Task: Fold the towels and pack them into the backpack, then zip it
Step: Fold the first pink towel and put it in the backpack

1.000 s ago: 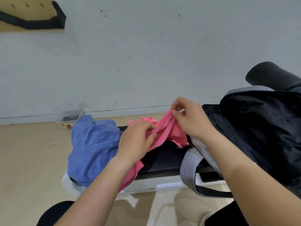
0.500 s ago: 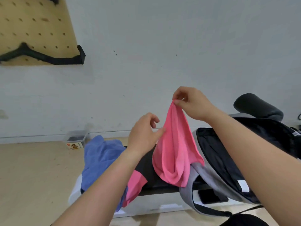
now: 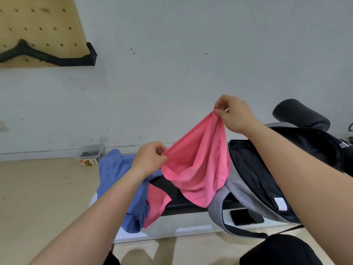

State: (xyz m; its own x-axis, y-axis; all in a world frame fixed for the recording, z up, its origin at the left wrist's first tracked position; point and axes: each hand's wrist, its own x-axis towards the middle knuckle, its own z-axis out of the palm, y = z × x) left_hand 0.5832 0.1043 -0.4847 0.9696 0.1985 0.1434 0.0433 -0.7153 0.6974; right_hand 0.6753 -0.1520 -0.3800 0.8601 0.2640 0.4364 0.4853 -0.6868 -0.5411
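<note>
A pink towel [image 3: 196,169] hangs in the air between my hands. My right hand [image 3: 232,113] pinches its top corner up high. Lower and to the left, my left hand [image 3: 150,158] pinches another edge of it. The towel sags in folds, and one end [image 3: 156,205] trails down over the low table's black top. A crumpled blue towel [image 3: 118,180] lies on the table's left end. The grey and black backpack [image 3: 254,186] lies open on the right, its dark lining showing.
A low white table [image 3: 172,229] with a black top carries the towels and backpack. A black phone [image 3: 246,217] lies under the backpack's strap. A small clear box [image 3: 89,155] sits on the floor by the wall. A black chair headrest [image 3: 299,113] is behind the backpack.
My right hand has lifted the pink towel's corner up off the table. My left hand has slid along its edge and taken a pinch, spreading the towel wider.
</note>
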